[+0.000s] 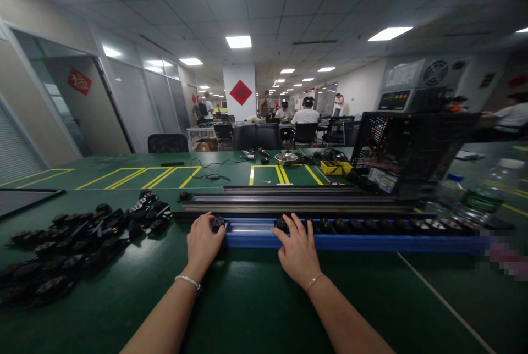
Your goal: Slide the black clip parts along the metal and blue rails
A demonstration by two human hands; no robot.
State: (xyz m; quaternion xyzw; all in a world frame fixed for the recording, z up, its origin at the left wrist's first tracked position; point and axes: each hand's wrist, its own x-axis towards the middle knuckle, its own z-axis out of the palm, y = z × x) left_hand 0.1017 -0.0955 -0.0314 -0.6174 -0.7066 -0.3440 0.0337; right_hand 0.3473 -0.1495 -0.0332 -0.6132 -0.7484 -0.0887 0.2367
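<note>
A long blue rail (pixel 256 241) with a pale metallic channel lies across the green table in front of me. At its left end my left hand (pixel 203 241) pinches a small, dark, roundish part (pixel 218 224) between thumb and fingers. My right hand (pixel 297 247) rests over the rail's middle with its fingers spread, touching another small dark part (pixel 281 224) in the channel. From there a row of similar dark parts (pixel 339 226) fills the channel to the right. Their exact kind is too small and dark to tell.
Loose black parts (pixel 82 244) lie piled on the left. More long rails (pixel 289 206) lie behind the blue one. An opened computer case (pixel 416 150), a water bottle (pixel 489 192), a metal bowl (pixel 286 158) and a yellow box (pixel 336 167) stand farther back. People sit beyond the table.
</note>
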